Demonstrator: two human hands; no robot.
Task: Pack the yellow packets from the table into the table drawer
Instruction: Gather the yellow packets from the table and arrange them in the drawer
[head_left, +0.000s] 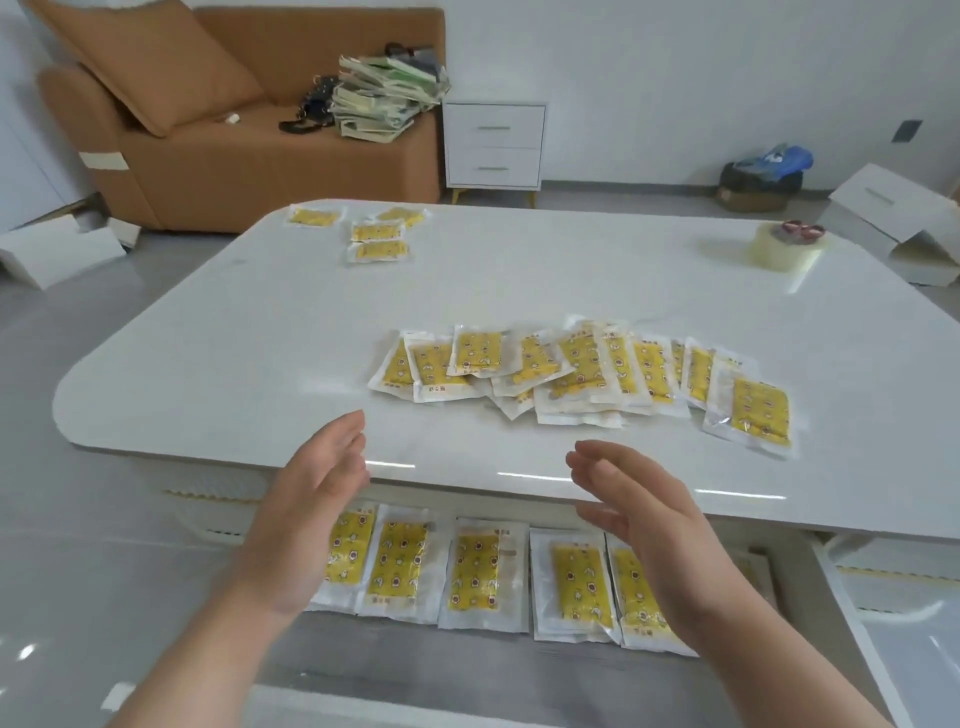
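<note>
A person's arms, seen from their own head. The left hand (306, 519) and right hand (654, 525) are bare, and the skin runs unbroken over both wrists. The left forearm (197, 660) and right forearm (795, 670) are bare down to the bottom edge of the view. The fingers (348, 441) have rounded tips. The nails are too blurred to make out.

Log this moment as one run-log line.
left hand open | right hand open | drawer packets in row | table pile unpacked | far packets unpacked
</note>
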